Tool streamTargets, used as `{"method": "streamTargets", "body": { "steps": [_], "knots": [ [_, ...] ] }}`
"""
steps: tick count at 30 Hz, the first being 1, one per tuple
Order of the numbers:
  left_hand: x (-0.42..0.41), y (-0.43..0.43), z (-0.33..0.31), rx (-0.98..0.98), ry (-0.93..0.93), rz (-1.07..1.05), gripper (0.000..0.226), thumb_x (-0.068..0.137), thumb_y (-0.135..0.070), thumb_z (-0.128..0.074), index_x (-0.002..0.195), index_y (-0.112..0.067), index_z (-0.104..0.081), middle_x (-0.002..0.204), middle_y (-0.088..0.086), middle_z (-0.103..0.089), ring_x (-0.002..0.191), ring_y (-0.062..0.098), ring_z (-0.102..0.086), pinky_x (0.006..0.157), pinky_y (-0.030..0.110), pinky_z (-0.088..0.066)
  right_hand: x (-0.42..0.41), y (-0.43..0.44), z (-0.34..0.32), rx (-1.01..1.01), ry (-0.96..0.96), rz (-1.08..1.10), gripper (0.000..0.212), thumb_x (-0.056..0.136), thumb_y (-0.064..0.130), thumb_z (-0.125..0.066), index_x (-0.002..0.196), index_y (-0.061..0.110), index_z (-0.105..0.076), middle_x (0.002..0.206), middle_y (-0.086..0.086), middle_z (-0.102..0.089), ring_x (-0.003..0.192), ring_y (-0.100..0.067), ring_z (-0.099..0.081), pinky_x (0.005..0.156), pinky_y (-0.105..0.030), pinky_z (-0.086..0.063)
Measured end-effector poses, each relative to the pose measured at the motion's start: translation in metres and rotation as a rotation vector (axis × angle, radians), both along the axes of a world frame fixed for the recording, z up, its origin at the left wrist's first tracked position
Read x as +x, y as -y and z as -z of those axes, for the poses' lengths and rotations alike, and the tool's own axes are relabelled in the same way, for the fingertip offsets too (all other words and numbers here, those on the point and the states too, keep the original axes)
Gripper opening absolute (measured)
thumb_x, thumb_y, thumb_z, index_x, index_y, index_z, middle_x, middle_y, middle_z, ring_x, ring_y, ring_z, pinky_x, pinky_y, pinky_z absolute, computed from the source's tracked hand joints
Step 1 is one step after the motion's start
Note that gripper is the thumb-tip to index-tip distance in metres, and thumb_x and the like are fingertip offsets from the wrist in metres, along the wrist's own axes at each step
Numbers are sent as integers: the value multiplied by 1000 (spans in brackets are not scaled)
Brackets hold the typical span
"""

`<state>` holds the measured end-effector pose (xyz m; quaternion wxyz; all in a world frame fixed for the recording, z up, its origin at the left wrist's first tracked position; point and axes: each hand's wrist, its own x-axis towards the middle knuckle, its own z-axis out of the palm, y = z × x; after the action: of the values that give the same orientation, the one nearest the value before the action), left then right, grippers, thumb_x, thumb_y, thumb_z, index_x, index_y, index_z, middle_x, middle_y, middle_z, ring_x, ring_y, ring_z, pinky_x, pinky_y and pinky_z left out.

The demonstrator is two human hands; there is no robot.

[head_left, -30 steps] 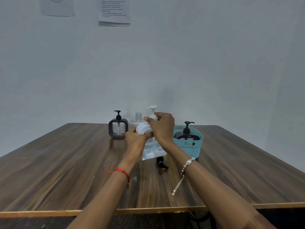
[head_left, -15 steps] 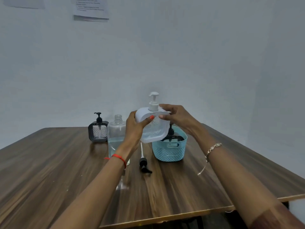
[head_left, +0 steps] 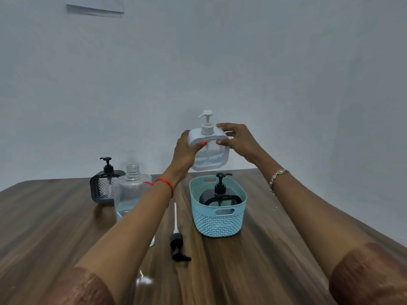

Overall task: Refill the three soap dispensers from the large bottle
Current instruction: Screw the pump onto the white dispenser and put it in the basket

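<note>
The left hand (head_left: 185, 150) and right hand (head_left: 239, 142) hold a clear, white-framed square soap dispenser (head_left: 210, 155) in the air. Their fingers (head_left: 223, 126) are clamped on the ends of its top, above a teal plastic basket (head_left: 218, 223) near the dark wooden bench's (head_left: 275, 260) far edge. A large clear uncapped bottle (head_left: 130, 190) stands nearer the left edge.

One wide head-worn view, close over the person's arms.
It faces forward and slightly down across the table (head_left: 286, 260) toward the wall (head_left: 286, 73), left hand (head_left: 185, 150) and right hand (head_left: 239, 142) meeting mid-frame.

Wooden table (head_left: 275, 249): bottle (head_left: 130, 194), dispenser (head_left: 103, 188), pump (head_left: 177, 241), basket (head_left: 218, 223).
</note>
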<state>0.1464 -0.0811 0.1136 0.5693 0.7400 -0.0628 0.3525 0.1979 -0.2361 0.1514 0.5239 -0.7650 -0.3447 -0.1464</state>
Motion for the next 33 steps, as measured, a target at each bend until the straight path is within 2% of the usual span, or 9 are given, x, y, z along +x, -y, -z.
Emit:
{"method": "streamTargets", "body": {
  "steps": [4,8,13,18,20,23,27,29,33],
  "knots": [
    [20,-2,24,17,-91,5,39,87,-22,-63,120,-9,-49,120,11,-58,109,28,-57,94,42,-49,20,2,23,-4,-96,-23,49,72,-6,-72,119,7,-62,106,-3,-61,100,-27,-58,86,-37,-53],
    [29,1,49,-2,-237,3,39,87,-20,-64,120,-6,-50,116,9,-57,102,23,-56,79,27,-47,33,7,51,-52,-200,-43,47,72,-7,-72,114,10,-64,104,-12,-66,90,-21,-61,66,-21,-56],
    [29,-2,66,175,-386,-23,46,86,-20,-64,127,-3,-51,125,10,-56,112,27,-53,96,37,-43,39,12,76,-190,-284,-2,35,80,-3,-66,108,17,-67,111,-13,-67,88,-21,-66,80,-36,-53],
    [20,0,70,347,-453,-16,45,64,-30,-66,98,0,-68,107,20,-67,92,26,-58,87,44,-46,37,18,88,-313,-329,-46,45,78,-6,-65,115,19,-66,110,-9,-63,102,-18,-57,76,-26,-53],
    [21,0,69,447,-492,-28,34,75,-26,-67,92,4,-67,99,21,-67,91,31,-59,80,42,-46,37,20,90,-316,-350,-32,42,80,-2,-66,118,15,-63,114,-12,-62,103,-19,-58,73,-20,-53],
    [23,-2,67,619,-557,-46,23,88,-19,-57,72,-2,-56,72,16,-51,66,21,-43,55,27,-29,38,19,91,-361,-398,9,31,83,3,-65,114,3,-61,120,-15,-62,106,-22,-60,86,-30,-53],
    [25,0,69,749,-575,-65,34,95,-18,-44,63,-8,-43,64,7,-45,60,15,-37,53,27,-25,34,18,90,-395,-405,5,23,87,2,-59,110,4,-62,114,-13,-63,95,-13,-57,81,-24,-50],
    [20,6,68,812,-591,-65,39,99,-18,-36,62,-10,-41,71,7,-49,70,21,-44,60,31,-27,34,17,90,-404,-396,21,23,88,3,-58,110,3,-61,112,-12,-64,95,-13,-57,82,-26,-49],
    [14,11,70,831,-614,-39,38,102,-18,-26,104,9,-53,113,27,-57,105,36,-52,85,33,-35,31,17,90,-439,-358,43,20,89,6,-57,107,4,-66,114,-11,-66,106,-21,-61,97,-35,-49]
  ]
}}
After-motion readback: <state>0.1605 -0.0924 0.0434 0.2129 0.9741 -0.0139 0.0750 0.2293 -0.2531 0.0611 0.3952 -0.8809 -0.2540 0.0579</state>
